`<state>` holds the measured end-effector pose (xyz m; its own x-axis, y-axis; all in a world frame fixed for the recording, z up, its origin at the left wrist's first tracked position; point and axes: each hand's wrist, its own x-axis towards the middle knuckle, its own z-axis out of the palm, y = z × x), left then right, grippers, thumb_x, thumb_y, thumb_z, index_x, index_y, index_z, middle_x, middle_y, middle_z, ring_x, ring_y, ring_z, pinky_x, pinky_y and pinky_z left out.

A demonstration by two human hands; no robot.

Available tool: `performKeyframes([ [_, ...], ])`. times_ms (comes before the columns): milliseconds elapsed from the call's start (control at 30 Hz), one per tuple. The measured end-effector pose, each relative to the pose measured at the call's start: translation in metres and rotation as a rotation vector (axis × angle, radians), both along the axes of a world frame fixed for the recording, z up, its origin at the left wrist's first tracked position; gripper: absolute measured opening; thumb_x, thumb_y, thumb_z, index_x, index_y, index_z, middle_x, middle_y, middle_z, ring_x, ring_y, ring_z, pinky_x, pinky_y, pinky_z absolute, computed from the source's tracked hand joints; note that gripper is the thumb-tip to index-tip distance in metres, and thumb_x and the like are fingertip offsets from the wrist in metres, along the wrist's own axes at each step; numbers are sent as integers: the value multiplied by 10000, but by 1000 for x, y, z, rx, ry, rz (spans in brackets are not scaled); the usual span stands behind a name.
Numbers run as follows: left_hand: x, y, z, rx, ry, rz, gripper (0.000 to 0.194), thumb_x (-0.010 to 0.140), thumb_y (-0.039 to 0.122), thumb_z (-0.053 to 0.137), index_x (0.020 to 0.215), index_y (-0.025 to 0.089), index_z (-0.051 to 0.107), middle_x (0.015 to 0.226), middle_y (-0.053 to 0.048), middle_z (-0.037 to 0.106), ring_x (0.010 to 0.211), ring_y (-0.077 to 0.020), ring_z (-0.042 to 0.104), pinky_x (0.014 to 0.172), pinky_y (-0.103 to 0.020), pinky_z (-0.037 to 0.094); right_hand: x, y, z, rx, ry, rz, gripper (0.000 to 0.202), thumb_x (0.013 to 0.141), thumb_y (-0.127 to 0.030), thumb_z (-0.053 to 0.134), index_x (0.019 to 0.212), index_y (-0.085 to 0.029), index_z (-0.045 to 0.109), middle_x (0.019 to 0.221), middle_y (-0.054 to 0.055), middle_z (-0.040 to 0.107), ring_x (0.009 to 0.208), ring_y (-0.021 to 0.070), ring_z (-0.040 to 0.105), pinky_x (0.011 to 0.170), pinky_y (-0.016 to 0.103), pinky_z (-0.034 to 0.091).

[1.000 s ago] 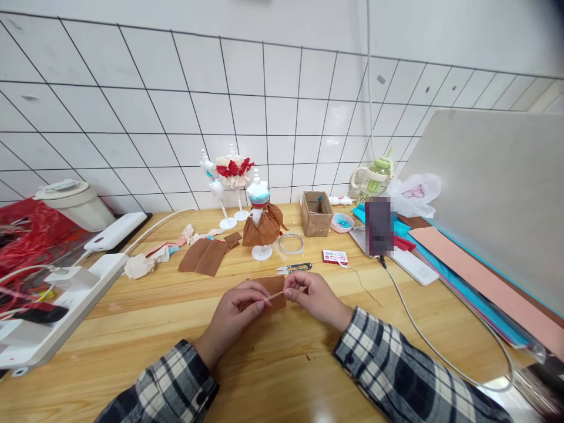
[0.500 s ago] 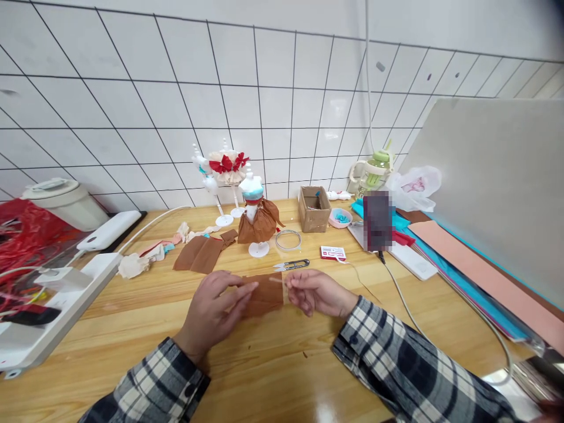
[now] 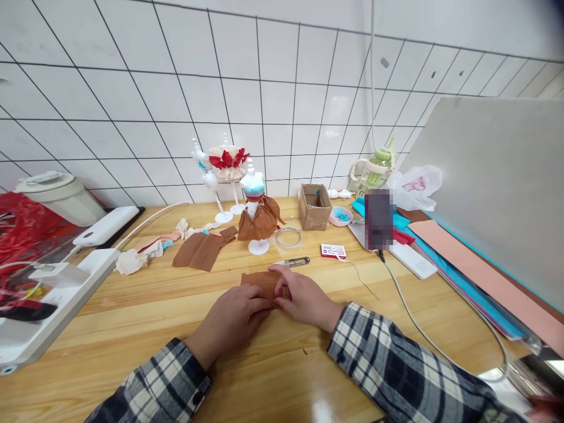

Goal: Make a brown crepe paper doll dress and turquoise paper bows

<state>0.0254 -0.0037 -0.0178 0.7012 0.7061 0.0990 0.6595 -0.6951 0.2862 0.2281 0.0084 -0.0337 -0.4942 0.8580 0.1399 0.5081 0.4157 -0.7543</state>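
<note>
A small sheet of brown crepe paper [image 3: 254, 278] lies on the table in front of me, its near part covered by my hands. My left hand [image 3: 233, 317] rests low over its near left side, fingers drawn together and tips pressed on the paper. From the right, my right hand [image 3: 306, 298] pinches the sheet's right side between thumb and fingers. The fingertips of both hands nearly meet. Just beyond my right hand lie thread snips [image 3: 296, 261], blades partly hidden. A small dress form [image 3: 255, 214] in a brown crepe skirt stands behind the sheet.
Brown crepe pieces [image 3: 199, 251] and pale scraps [image 3: 132, 261] lie left. A wire ring [image 3: 288, 237], a cardboard box [image 3: 315, 217], a pink bowl [image 3: 341, 222] and a red-and-white small box [image 3: 333, 252] stand beyond. A power strip [image 3: 57, 317] edges the left; a cable [image 3: 409, 319] crosses right.
My right hand has moved left and turned over the sheet's right side, which is now pinched. My left hand has shifted right and lower, its fingers more bunched. The view has shifted slightly.
</note>
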Motion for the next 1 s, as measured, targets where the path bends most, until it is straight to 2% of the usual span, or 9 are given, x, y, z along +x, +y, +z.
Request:
performKeyframes([
  [167,0,0,-2,-12,29,68,255,918,293,456,978,296,704,861,-30,666,819,-187,597,713,-310,451,1,-1,5,51,-139,23,690,726,-155,667,1330,-255,348,874,-21,670,855,180,598,779,296,430],
  [433,8,-4,-6,51,34,112,232,911,235,468,969,235,693,901,-43,697,838,-204,603,765,-344,456,-2,-6,8,122,-251,-11,550,800,-168,559,1313,-231,371,891,17,673,893,203,597,773,299,437],
  [667,14,-5,-4,146,99,144,252,911,230,451,900,218,702,836,-52,703,800,-222,616,741,-371,461,-2,-4,7,94,-197,-26,514,789,-158,569,1273,-232,409,867,7,671,881,195,603,787,301,431],
  [800,13,-4,-4,150,58,141,229,903,239,468,901,218,696,858,-50,693,830,-221,605,769,-375,467,-1,-4,9,93,-134,-24,537,761,-177,623,1255,-249,425,942,5,670,930,195,601,828,314,422],
  [1000,10,-2,-7,184,11,108,233,908,231,463,914,226,696,831,-51,682,821,-202,597,771,-347,462,0,-4,7,63,-167,-24,521,774,-144,605,1249,-249,417,874,-11,683,844,188,627,740,289,419],
])
